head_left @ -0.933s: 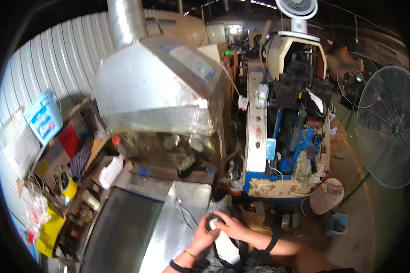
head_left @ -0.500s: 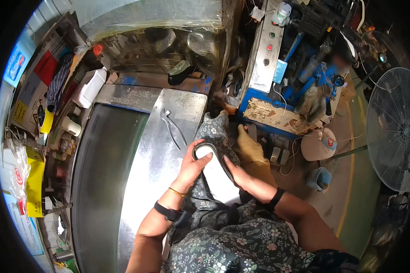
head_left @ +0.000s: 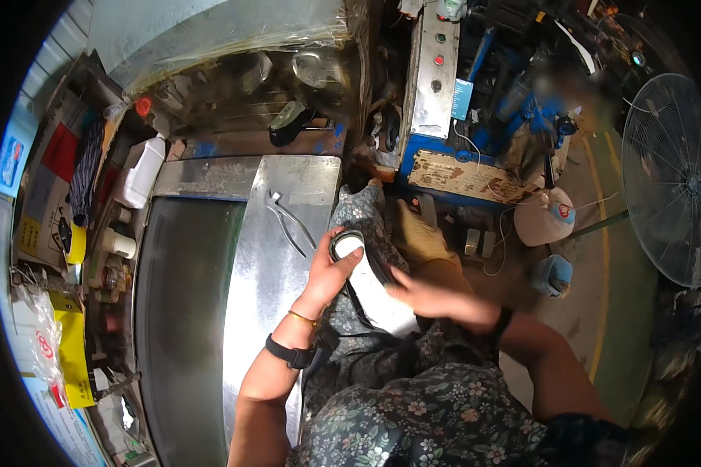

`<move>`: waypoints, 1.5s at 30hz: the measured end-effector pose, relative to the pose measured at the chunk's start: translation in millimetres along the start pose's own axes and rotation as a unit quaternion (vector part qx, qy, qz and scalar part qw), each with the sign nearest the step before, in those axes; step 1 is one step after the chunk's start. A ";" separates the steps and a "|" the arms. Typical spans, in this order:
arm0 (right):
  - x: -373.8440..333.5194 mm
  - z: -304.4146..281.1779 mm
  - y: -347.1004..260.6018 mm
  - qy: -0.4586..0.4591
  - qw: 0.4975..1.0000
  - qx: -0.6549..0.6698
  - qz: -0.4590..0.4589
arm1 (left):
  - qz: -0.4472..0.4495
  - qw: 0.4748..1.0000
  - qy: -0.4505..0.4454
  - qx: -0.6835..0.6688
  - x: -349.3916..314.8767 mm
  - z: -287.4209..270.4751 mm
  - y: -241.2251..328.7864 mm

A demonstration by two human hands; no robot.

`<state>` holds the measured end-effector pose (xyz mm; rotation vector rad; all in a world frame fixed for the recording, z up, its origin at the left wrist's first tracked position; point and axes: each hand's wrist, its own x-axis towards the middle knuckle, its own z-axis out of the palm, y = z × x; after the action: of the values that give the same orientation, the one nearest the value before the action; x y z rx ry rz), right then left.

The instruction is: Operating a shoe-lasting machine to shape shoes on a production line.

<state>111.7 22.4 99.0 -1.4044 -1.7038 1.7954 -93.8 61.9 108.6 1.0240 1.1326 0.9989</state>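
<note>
A dark shoe with a long white underside (head_left: 378,300) lies over my lap, its narrow dark-rimmed end pointing away from me. My left hand (head_left: 329,268) is closed around that far end, with the thumb pressed on the white surface. My right hand (head_left: 424,291) is at the shoe's right side, blurred by motion, so whether its fingers grip is unclear. Metal pliers (head_left: 290,224) lie on the shiny metal tabletop (head_left: 276,303), just beyond my left hand. Farther back, another dark shoe (head_left: 290,123) with a pale sole rests on a ledge.
Left of the metal top runs a dark conveyor belt (head_left: 187,311). White bottles (head_left: 142,171) and a yellow box (head_left: 72,354) crowd the left shelf. A blue machine with a button panel (head_left: 436,78) stands at the back right, near a large fan (head_left: 674,179) and a pale blue bin (head_left: 553,274).
My right hand has shifted inward over the shoe's right side and is now blurred. My left hand still holds the far end. The whole view has moved slightly.
</note>
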 end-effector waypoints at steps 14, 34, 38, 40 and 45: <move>17.8 56.9 -42.6 0.106 0.993 -0.041 0.033 | 0.026 0.682 0.120 0.721 -4.1 -13.6 35.2; 15.2 66.5 7.4 0.181 0.960 0.067 -0.204 | -0.094 0.815 -0.008 0.571 -112.3 -0.1 3.8; 15.0 55.3 7.0 0.148 0.960 0.160 -0.174 | -0.071 0.993 -0.068 0.064 -118.3 -0.5 -18.9; 23.2 29.7 -1.4 0.053 0.993 0.040 -0.093 | -0.098 0.990 -0.021 -0.102 -111.4 -7.6 -11.5; 20.3 -150.6 -58.2 0.088 0.985 0.073 -0.129 | -0.104 0.989 0.103 -0.036 -135.9 -64.3 36.8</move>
<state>197.1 142.3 168.3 -1.1839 -1.5507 1.5717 -180.0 -53.2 165.6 0.7397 1.3344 0.9865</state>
